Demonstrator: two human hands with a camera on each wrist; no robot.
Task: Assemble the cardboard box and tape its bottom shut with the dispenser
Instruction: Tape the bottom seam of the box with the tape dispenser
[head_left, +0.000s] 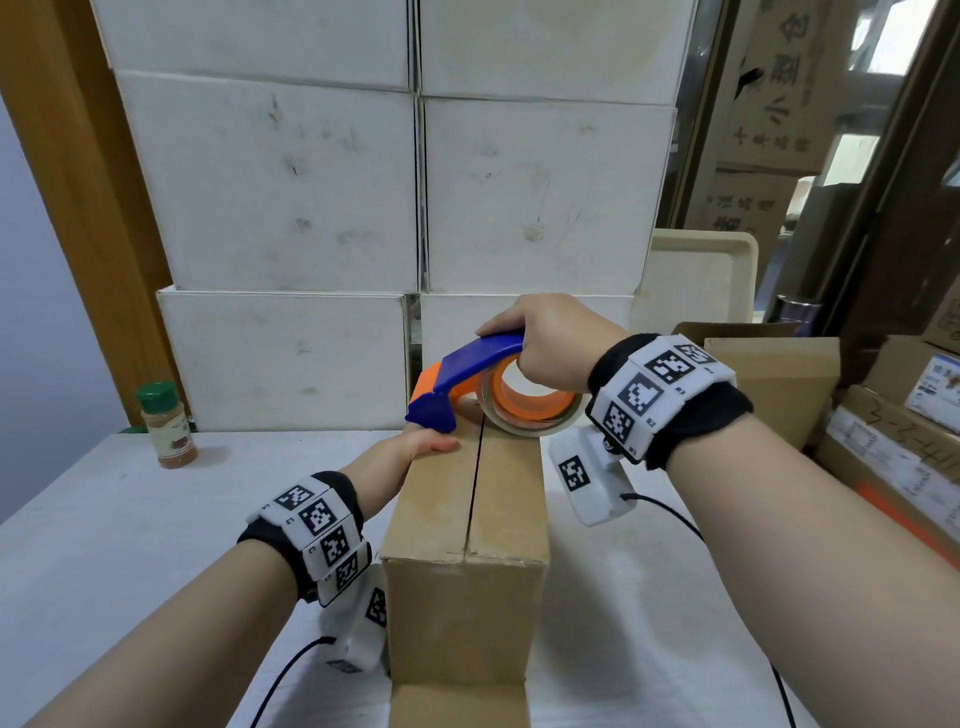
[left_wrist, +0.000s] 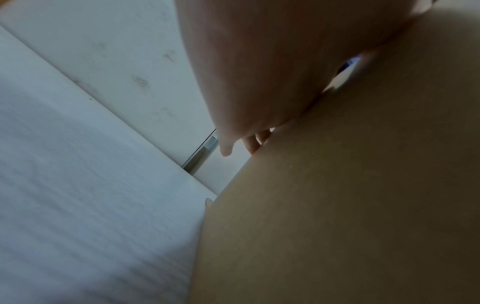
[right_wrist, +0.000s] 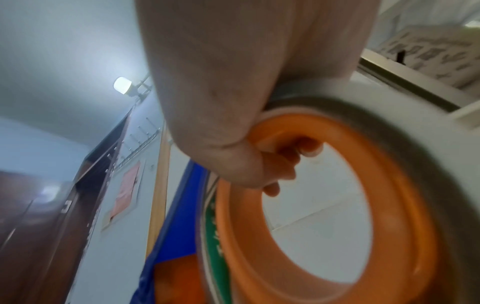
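- My right hand (head_left: 553, 343) is wrapped through the orange core of the tape dispenser (head_left: 483, 384), fingers hooked inside the ring, so it's properly clenched around it.
- My left hand (head_left: 415, 452) sits just below the dispenser's blue nose, thumb on top of the cardboard box (head_left: 467, 545) and fingers over its far left edge. Can't tell how hard it's gripping.
- Biggest worry: the nose is basically touching my left thumb, so if I pull toward me the cutter could catch it.
- Second one: if the tape end doesn't stick over the far edge first, I reckon it'll just slide along the seam (head_left: 475, 488) without bonding.
- If the left hand slackens, the flaps could spring apart.
- The box stands on the table (head_left: 130, 519) right under both hands, plain brown, flaps closed with a dark gap down the middle, no tape visible on it yet.
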